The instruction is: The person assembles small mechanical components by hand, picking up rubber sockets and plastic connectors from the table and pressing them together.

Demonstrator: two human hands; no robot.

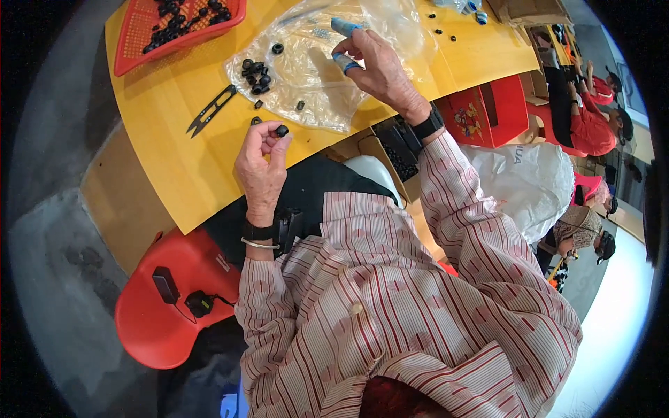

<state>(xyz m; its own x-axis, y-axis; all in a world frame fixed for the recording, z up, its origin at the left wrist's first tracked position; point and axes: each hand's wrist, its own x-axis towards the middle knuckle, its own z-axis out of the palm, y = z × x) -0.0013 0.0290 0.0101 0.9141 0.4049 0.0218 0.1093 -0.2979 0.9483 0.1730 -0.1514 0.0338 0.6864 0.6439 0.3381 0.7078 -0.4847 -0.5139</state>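
My left hand (262, 169) is at the table's near edge, its thumb and fingers pinching a small black rubber-like part (281, 130). My right hand (385, 75) hovers over a clear plastic bag (317, 94), with blue tape around its thumb and a finger. Those two taped digits are spread apart and nothing shows between them. A small pile of similar black parts (259, 82) lies on the bag's left side, and a few loose ones are scattered around it. Black thread snips (211, 111) rest on the table left of the pile.
A red plastic basket (129, 42) of black parts sits at the yellow table's (164, 164) far left. Right of the table are a red box (498, 111) and a white sack (526, 177). A red chair (150, 327) holds small black devices. People work at the far right.
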